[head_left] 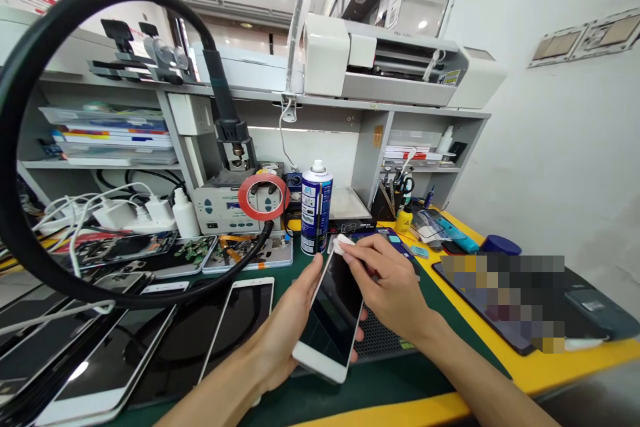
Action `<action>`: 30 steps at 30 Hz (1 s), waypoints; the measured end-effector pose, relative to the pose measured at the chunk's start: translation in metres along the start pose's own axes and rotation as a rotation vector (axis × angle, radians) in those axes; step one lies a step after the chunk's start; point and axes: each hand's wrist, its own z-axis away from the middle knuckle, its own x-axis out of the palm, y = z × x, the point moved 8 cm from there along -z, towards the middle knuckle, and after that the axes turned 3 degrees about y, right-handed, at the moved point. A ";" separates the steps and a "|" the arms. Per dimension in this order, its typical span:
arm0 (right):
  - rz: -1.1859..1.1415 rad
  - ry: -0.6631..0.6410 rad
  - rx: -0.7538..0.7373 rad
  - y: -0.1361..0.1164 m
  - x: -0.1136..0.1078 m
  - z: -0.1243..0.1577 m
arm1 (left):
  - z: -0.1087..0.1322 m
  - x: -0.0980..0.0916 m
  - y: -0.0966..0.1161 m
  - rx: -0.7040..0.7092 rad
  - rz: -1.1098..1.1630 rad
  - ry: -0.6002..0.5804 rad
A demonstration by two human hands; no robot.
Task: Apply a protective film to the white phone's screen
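Observation:
My left hand (280, 333) holds a white smartphone (333, 317) with a dark screen, tilted upright above the green mat (350, 393). My right hand (390, 287) pinches a small white cloth (343, 243) against the phone's top edge. A blue and white spray can (317, 208) stands just behind the phone.
Several white phones (240, 317) lie face up on the left, under a thick black hose loop (30, 213). A rework station (230, 203) with a red tape roll (263, 195) sits behind. Tools, a blue lid (500, 245) and a blurred tablet (505, 300) are on the right.

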 end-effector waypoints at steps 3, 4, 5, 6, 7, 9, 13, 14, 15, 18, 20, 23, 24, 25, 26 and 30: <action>-0.038 -0.057 -0.029 -0.005 0.006 0.003 | 0.001 -0.003 -0.001 -0.014 0.015 0.012; -0.048 -0.079 -0.041 -0.007 0.009 0.004 | 0.001 -0.005 -0.001 -0.014 0.026 0.017; -0.055 -0.100 -0.058 -0.010 0.012 0.006 | 0.001 -0.007 -0.001 -0.014 0.040 0.021; -0.060 -0.120 -0.077 -0.013 0.015 0.008 | 0.000 -0.008 0.000 -0.012 0.058 0.022; -0.066 -0.139 -0.099 -0.017 0.017 0.010 | 0.000 -0.010 0.000 -0.006 0.084 0.020; -0.069 -0.182 -0.141 -0.026 0.022 0.015 | -0.002 -0.012 0.002 0.016 0.141 0.012; -0.037 -0.277 -0.220 -0.042 0.030 0.024 | -0.004 -0.013 0.007 0.045 0.238 -0.027; -0.027 -0.299 -0.237 -0.045 0.032 0.026 | -0.005 -0.012 0.008 0.046 0.249 -0.041; -0.023 -0.318 -0.256 -0.047 0.033 0.028 | -0.005 -0.012 0.008 0.042 0.253 -0.054; -0.025 -0.380 -0.303 -0.053 0.036 0.032 | -0.005 -0.011 0.007 0.019 0.230 -0.059; -0.035 -0.419 -0.313 -0.055 0.038 0.034 | -0.005 -0.012 0.007 0.009 0.215 -0.057; -0.048 -0.467 -0.309 -0.057 0.037 0.034 | -0.006 -0.011 0.008 0.011 0.217 -0.080; -0.056 -0.476 -0.306 -0.058 0.036 0.033 | -0.007 -0.011 0.010 0.019 0.219 -0.090; -0.069 -0.480 -0.302 -0.060 0.035 0.032 | -0.007 -0.011 0.011 0.028 0.222 -0.102; -0.085 -0.481 -0.297 -0.061 0.033 0.031 | -0.007 -0.011 0.012 0.038 0.227 -0.113; -0.136 -0.479 -0.286 -0.065 0.027 0.028 | -0.008 -0.012 0.017 0.057 0.245 -0.135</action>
